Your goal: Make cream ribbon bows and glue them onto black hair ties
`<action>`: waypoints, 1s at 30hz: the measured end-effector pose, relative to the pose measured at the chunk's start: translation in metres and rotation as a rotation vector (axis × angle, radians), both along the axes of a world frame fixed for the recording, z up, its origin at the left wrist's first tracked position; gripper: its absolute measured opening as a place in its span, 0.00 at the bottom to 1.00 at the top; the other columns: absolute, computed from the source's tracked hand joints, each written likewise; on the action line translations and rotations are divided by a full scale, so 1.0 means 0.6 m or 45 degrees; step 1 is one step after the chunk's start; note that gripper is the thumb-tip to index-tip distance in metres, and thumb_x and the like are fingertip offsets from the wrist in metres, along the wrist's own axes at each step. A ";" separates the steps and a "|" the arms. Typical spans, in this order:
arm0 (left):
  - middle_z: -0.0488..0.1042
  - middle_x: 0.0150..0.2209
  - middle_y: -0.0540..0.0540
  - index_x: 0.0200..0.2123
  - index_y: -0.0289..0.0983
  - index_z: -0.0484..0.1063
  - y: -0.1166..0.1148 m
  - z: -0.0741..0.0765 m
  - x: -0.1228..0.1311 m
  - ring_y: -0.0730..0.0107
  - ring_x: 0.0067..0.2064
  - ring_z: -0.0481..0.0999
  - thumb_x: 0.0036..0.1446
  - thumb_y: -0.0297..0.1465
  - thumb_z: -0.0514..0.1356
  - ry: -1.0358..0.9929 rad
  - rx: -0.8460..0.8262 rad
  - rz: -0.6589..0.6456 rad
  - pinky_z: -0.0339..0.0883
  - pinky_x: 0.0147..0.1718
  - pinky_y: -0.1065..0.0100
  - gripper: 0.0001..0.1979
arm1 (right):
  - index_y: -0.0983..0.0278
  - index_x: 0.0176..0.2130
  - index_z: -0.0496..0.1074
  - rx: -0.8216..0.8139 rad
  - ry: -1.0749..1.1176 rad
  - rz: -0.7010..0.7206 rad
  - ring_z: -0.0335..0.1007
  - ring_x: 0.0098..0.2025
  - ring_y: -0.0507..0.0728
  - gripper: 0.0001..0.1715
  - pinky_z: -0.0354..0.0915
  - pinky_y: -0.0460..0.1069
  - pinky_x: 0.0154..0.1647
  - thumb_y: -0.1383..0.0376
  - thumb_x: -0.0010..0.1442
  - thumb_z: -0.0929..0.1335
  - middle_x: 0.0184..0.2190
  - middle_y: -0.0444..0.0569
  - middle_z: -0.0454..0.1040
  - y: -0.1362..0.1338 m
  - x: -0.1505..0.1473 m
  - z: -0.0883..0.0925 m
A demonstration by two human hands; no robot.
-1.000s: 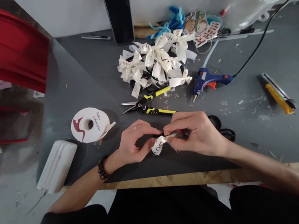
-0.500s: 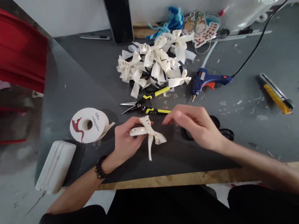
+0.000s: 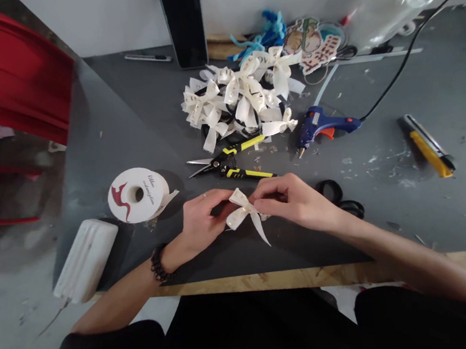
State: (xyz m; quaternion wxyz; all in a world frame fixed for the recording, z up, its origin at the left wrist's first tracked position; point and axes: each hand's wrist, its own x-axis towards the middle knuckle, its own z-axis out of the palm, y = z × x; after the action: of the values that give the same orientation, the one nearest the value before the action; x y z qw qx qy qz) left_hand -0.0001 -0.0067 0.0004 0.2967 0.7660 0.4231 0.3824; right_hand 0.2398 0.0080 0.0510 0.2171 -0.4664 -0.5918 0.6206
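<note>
Between my hands, just above the front part of the table, is a white ribbon bow (image 3: pixel 241 210) with gold print, one tail hanging down toward me. My left hand (image 3: pixel 204 220) is closed on the bow's left side. With its thumb and fingers, my right hand (image 3: pixel 296 201) pinches the bow's right side; its fingertips are partly hidden. Just beyond the hands lie spring-handled snips (image 3: pixel 223 164) with yellow and black grips, blades spread. A pile of similar white bows (image 3: pixel 244 91) on black bands sits farther back. Black hair ties (image 3: pixel 331 191) lie beside my right wrist.
A ribbon spool (image 3: pixel 156 187) and a white box-shaped device (image 3: pixel 86 260) stand at left. Right of the pile are a blue glue gun (image 3: pixel 328 123) with a black cord and a yellow utility knife (image 3: pixel 429 150). A dark upright panel (image 3: pixel 184 22) stands at the back.
My right hand has moved left and taken hold of the bow's right side. The bow has turned and shifted slightly right, and my left hand has moved a little with it.
</note>
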 end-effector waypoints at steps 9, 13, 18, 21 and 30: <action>0.86 0.41 0.45 0.48 0.38 0.80 0.002 -0.006 -0.003 0.69 0.41 0.86 0.66 0.29 0.68 0.015 0.192 -0.096 0.79 0.43 0.70 0.07 | 0.63 0.34 0.82 -0.071 -0.022 0.060 0.63 0.28 0.50 0.09 0.56 0.48 0.28 0.59 0.59 0.77 0.27 0.42 0.75 -0.007 -0.008 -0.012; 0.86 0.40 0.44 0.46 0.37 0.80 0.001 -0.012 -0.002 0.68 0.40 0.85 0.65 0.27 0.68 0.025 0.236 -0.041 0.79 0.43 0.69 0.06 | 0.63 0.35 0.82 -0.185 0.054 0.015 0.63 0.28 0.50 0.11 0.55 0.48 0.29 0.58 0.57 0.78 0.27 0.42 0.76 -0.007 -0.009 -0.014; 0.86 0.41 0.46 0.44 0.38 0.81 0.001 -0.012 0.000 0.69 0.40 0.85 0.64 0.24 0.68 -0.004 0.197 -0.025 0.79 0.43 0.69 0.07 | 0.64 0.32 0.80 -0.347 0.182 -0.007 0.68 0.31 0.52 0.10 0.61 0.48 0.33 0.59 0.57 0.77 0.28 0.44 0.77 -0.004 -0.012 -0.014; 0.86 0.40 0.46 0.43 0.39 0.81 0.001 -0.009 0.000 0.69 0.39 0.85 0.65 0.26 0.68 -0.017 0.148 -0.015 0.79 0.41 0.69 0.05 | 0.63 0.31 0.79 -0.388 0.233 -0.037 0.69 0.31 0.52 0.10 0.62 0.48 0.35 0.60 0.57 0.77 0.28 0.44 0.77 -0.005 -0.013 -0.020; 0.87 0.40 0.46 0.43 0.39 0.82 0.005 0.000 -0.002 0.69 0.38 0.85 0.65 0.32 0.70 -0.098 -0.072 -0.022 0.79 0.39 0.67 0.04 | 0.63 0.30 0.80 -0.244 0.156 -0.137 0.62 0.28 0.50 0.10 0.57 0.48 0.30 0.60 0.54 0.79 0.25 0.41 0.73 -0.010 -0.010 -0.025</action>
State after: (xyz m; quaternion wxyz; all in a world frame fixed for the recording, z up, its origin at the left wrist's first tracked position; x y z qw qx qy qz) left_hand -0.0013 -0.0036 0.0002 0.3374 0.7457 0.4155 0.3968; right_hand 0.2340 0.0020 0.0359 0.2403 -0.4773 -0.4895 0.6891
